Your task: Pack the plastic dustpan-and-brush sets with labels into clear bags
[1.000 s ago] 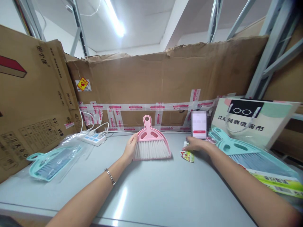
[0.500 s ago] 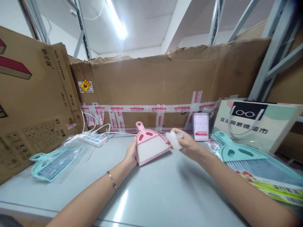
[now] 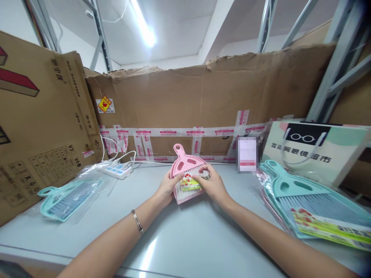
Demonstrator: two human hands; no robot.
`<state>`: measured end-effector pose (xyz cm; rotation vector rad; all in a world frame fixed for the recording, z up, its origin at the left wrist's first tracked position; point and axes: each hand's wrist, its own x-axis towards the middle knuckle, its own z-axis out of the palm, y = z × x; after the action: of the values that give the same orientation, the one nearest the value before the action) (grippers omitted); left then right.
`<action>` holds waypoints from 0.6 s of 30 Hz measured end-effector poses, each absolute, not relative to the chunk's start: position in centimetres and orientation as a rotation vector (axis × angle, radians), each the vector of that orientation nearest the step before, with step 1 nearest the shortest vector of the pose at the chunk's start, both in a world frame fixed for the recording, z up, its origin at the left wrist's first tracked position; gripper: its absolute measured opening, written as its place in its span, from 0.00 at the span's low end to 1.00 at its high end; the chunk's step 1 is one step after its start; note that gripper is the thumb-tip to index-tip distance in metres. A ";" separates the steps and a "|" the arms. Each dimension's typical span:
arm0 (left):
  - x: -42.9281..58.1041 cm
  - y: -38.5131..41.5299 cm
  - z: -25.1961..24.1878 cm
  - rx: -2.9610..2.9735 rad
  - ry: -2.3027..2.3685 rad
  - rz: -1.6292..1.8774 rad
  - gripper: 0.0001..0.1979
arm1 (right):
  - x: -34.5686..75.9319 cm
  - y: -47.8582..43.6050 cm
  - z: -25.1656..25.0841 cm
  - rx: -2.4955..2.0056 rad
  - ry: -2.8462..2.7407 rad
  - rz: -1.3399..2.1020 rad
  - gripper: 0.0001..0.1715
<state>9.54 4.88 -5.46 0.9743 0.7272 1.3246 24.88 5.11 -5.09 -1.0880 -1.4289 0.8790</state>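
Note:
A pink dustpan and brush set [image 3: 181, 160] with white bristles is held above the table at the centre, handle pointing up. My left hand [image 3: 168, 186] is closed round its left edge, the thumb on the front by the label. Over the bristles lies a colourful printed label card [image 3: 189, 182], green and yellow with a red mushroom picture. My right hand [image 3: 213, 185] pinches the card's right part, thumb and fingers in front of the pan. The fingers partly hide the card's right end.
On the right lie turquoise dustpan and brush sets [image 3: 298, 185] with a similar label, near a paper bag [image 3: 313, 150]. A bagged turquoise set [image 3: 68, 200] lies left, before a white power strip [image 3: 117, 171]. A phone [image 3: 247, 154] leans against the cardboard wall [image 3: 179, 100] behind.
My right hand has moved left with the card, which was a white blur beside the set and now lies over the bristles. The pink set has shifted slightly right.

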 end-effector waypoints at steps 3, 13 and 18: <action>9.5 4.8 -5.6 1.079 0.719 1.326 0.31 | 24.9 5.2 -5.1 -1.130 -1.453 0.814 0.17; 9.0 4.9 -5.2 1.028 0.710 1.369 0.32 | 29.5 8.4 -4.6 -1.063 -1.071 0.763 0.37; 8.9 4.9 -4.8 0.972 0.678 1.446 0.33 | 27.4 6.9 -5.7 -0.955 -0.974 1.165 0.35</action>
<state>8.92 4.88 -4.85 0.9725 0.6784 1.4465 27.39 6.87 -5.66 -0.9548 -0.9743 1.1650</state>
